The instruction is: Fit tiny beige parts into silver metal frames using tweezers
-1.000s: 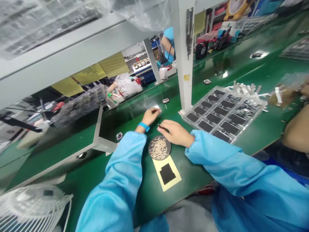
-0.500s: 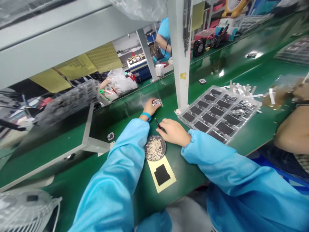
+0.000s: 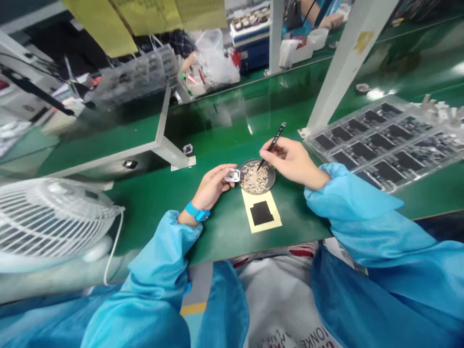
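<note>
Clock bearings are taken from the round mesh dish point(image 3: 271, 184), with 12 o'clock pointing away from me. At 9 o'clock, on the far left, a white desk fan point(image 3: 50, 222) stands at the near edge of the green worktop point(image 3: 217, 232), well out of my reach zone. At about 10 o'clock, a small metal frame point(image 3: 187, 149) lies alone on the worktop, near the foot of a grey bench support point(image 3: 170, 152). My left hand point(image 3: 212, 186), with a blue wrist strap point(image 3: 196, 211) that appears to be an antistatic band, is half closed. Its thumb and fingers pinch a second small metal frame point(image 3: 232, 176) just beside the dish at 9 o'clock, which presents that part toward my working side. The dish holds a heap of small pale parts point(image 3: 255, 179), placed centrally so that both hands can reach them. At 6 o'clock, a cream card point(image 3: 253, 205) carrying a black pad point(image 3: 261, 213) lies directly below the dish. My right hand point(image 3: 293, 162) is closed in a pen grip around black tweezers point(image 3: 274, 142), whose tip enters the dish; I cannot tell whether it holds a part. At 2 o'clock, a clear tray of black rectangular pieces point(image 3: 384, 145) lies beyond that hand.
</note>
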Available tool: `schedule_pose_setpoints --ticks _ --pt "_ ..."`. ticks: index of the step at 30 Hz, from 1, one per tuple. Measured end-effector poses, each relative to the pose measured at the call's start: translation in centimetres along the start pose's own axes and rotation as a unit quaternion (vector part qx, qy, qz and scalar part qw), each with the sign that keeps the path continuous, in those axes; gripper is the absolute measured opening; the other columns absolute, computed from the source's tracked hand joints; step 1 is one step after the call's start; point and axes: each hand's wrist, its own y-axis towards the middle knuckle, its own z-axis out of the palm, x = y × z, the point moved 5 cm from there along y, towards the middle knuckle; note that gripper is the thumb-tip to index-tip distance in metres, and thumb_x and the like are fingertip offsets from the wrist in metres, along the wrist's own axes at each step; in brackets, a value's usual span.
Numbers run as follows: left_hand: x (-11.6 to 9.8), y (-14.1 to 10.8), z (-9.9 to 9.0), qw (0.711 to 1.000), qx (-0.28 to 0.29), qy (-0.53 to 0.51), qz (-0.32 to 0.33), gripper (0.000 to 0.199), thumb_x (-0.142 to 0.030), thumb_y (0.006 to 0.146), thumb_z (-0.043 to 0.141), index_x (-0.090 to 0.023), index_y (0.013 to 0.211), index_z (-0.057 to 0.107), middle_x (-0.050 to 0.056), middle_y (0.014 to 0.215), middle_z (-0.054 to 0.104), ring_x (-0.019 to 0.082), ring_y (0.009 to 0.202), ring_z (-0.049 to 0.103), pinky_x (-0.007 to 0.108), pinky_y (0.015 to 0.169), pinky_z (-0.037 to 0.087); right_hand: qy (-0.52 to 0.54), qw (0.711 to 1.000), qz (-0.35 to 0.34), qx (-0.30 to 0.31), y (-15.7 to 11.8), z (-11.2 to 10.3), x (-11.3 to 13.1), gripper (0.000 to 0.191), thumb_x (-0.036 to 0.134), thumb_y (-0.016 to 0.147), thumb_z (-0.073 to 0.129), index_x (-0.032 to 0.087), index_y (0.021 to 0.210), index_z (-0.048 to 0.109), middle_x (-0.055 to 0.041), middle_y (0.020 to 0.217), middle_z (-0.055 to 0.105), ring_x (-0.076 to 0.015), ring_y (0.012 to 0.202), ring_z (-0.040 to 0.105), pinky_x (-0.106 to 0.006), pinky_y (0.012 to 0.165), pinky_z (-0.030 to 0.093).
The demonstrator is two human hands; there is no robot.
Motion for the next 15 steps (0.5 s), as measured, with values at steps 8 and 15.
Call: schedule_pose_setpoints --ticks 8,15 --pt "0.8 -1.2 0.1 1.0 0.013 0.001 0.009 0.033 -0.037 0.088 0.072 -0.014 0.11 0.072 0.006 0.088 0.074 0.012 0.07 0.069 0.021 0.056 0.047 0.039 0.994 -0.004 0.105 -3.1 3.7 0.3 0.025 0.041 0.09 0.073 0.017 0.097 0.071 -0.0022 0.079 0.072 -0.0117 0.062 0.062 -0.023 0.056 0.052" --pt "0.6 -1.5 -0.7 1.0 -0.011 -0.002 -0.006 0.06 -0.018 0.071 0.081 -0.013 0.128 0.063 0.004 0.088 0.074 0.018 0.078 0.075 0.024 0.066 0.057 0.0 0.977 -0.068 0.203 -3.4 4.0 0.9 0.016 0.033 0.09 0.074 0.017 0.087 0.071 0.0019 0.067 0.065 -0.0082 0.053 0.05 -0.021 0.049 0.042"
